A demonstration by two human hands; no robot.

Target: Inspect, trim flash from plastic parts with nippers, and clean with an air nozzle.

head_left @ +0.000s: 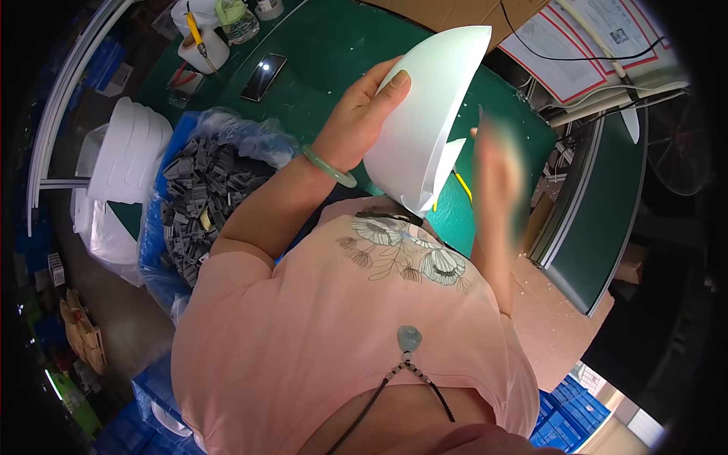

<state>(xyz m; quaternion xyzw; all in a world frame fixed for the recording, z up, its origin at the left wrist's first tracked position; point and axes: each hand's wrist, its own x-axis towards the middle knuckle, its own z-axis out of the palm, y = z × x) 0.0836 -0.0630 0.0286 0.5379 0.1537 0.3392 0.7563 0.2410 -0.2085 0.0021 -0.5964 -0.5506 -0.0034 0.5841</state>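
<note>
Here in the head view, the left hand point(368, 114) has a firm grip on a white shell point(428, 98), thumb pressed on its smooth outer face, fingers tucked behind. The shell is up in front of the chest, over the green table point(322, 72), tilted with its pointed tip high and to the right. A green bangle point(328, 168) circles that wrist.

Across to the right hand point(500, 163): it's raised beside the shell, apart from it, and so blurred that I can't tell whether it's wide, narrow or holding anything. Between the two, a pointed white piece point(452, 161) peeks past the shell's edge; whether it's part of the shell, I can't tell. A slim yellow item point(463, 189) lies just beside it.

Over on the left, a blue bin point(154, 220) lined with clear plastic brims with grey parts point(201, 189), and nested white pieces point(133, 152) stand next to it. Farther back on the table there's a dark phone point(264, 76), a white container point(205, 54) with a yellow-handled tool point(196, 32) against it, and a clear bottle point(240, 24).
</note>
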